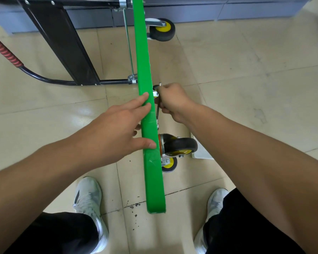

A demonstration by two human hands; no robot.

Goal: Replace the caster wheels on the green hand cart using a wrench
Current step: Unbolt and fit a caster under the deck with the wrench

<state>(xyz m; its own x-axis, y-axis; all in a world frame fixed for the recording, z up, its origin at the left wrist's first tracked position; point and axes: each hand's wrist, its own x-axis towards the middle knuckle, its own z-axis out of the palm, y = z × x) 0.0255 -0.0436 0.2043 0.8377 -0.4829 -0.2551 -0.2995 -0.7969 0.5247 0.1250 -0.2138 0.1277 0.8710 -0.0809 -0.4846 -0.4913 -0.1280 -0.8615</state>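
Tipped on edge on beige tiled floor [246,88]: green flat hand cart deck [149,125]. Left hand [116,129] flat, fingers straight, bracing deck. Right hand [173,101] clenched round slim steel wrench [157,111] at underside fitting, near black-and-yellow caster wheel [180,145]. Judged: bolt-turning in hand; next, steady torque with deck braced.

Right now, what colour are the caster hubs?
Yellow, inside black tyres; far caster wheel shows it best, head view.
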